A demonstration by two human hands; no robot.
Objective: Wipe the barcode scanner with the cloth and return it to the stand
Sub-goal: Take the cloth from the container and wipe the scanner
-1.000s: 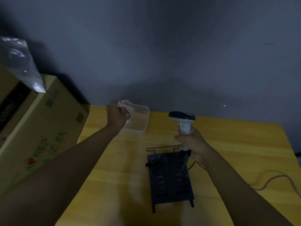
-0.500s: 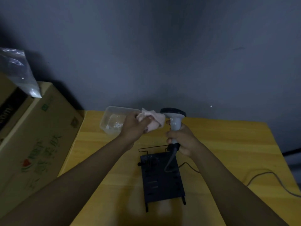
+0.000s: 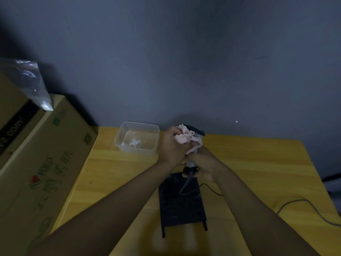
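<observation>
My right hand (image 3: 203, 163) grips the barcode scanner (image 3: 200, 133) by its handle, upright above the black stand (image 3: 181, 202) on the counter (image 3: 258, 163). My left hand (image 3: 172, 145) is closed around the pink cloth (image 3: 186, 138), pressed on the scanner's head. I should rub firmly around the head, keeping the cable (image 3: 302, 206) slack.

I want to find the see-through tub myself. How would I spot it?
Look at the yellow wooden table and follow its far edge, by the grey wall. Left of the two hands sits the clear plastic tub, rectangular, open-topped, wet-looking inside. It is the only see-through thing on the table.
</observation>
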